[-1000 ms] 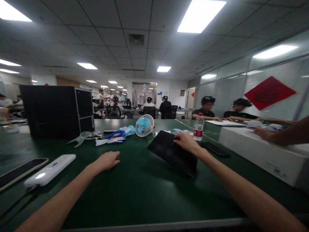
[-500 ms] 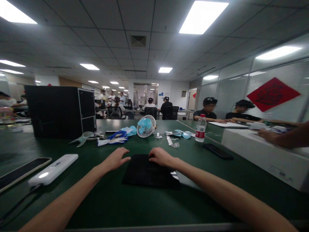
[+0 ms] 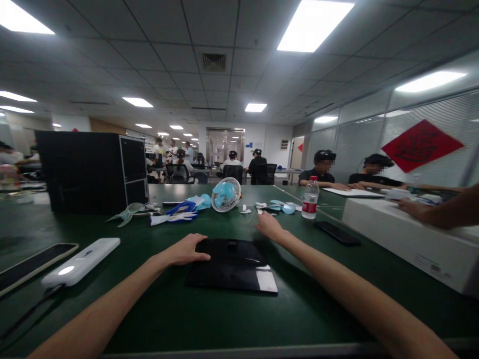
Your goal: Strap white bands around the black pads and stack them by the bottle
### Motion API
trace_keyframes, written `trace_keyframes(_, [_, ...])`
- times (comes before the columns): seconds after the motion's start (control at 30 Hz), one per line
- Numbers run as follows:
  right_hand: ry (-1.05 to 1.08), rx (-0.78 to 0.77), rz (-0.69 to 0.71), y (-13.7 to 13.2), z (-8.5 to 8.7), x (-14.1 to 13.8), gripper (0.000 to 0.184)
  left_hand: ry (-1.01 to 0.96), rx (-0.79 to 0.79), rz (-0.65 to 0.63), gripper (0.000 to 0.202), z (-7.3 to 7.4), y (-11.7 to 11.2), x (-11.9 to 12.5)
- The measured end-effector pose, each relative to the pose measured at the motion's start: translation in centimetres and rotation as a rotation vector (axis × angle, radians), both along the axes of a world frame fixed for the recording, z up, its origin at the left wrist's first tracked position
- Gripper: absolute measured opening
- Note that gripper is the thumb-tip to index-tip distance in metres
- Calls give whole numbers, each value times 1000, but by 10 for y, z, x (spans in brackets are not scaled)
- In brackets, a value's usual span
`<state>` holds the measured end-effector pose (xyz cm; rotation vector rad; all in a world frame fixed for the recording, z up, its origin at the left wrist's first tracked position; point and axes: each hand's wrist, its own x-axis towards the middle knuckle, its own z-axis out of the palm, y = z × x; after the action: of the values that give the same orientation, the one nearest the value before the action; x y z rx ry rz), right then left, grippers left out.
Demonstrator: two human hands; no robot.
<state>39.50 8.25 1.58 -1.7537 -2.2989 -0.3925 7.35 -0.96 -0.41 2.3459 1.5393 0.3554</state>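
Note:
A flat glossy black plate (image 3: 228, 276) with a small raised block near its far edge lies on the green table in front of me. My left hand (image 3: 187, 248) is at the plate's left edge, thumb and fingers spread apart; whether it presses on the plate is unclear. Beyond the plate's far right corner, my right hand (image 3: 271, 228) reaches to the small scraps, fingers drawn together. What those fingers hold, if anything, is hidden. A small white and blue fan (image 3: 226, 194) lies tilted further back, with blue-and-white gloves (image 3: 175, 213) to its left.
At the left stand a black computer case (image 3: 86, 172), a white power bank (image 3: 82, 262) with a cable, and a phone (image 3: 33, 267). On the right are a water bottle (image 3: 310, 198), a black phone (image 3: 337, 233) and a white box (image 3: 404, 239) with another person's arm over it.
My right hand has left the black plate and moved forward and right to the scraps, covering the silvery strip's place. My left hand has shifted slightly right. The plate's glossy top now shows.

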Motion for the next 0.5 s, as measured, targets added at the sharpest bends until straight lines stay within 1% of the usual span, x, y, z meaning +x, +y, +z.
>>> trace_keyframes(0.1, [-24, -27, -91, 16, -8, 23, 34, 9, -9, -6, 88, 2, -1, 0])
trace_keyframes(0.2, [-34, -65, -142, 26, -16, 33, 39, 13, -19, -11, 86, 4, -3, 2])
trace_keyframes(0.3, [-37, -75, -155, 32, -21, 35, 40, 12, -23, -15, 85, 5, -3, 3])
trace_keyframes(0.5, [-32, -73, -127, 35, -24, 34, 31, 8, -45, -6, 86, 6, -5, 0])
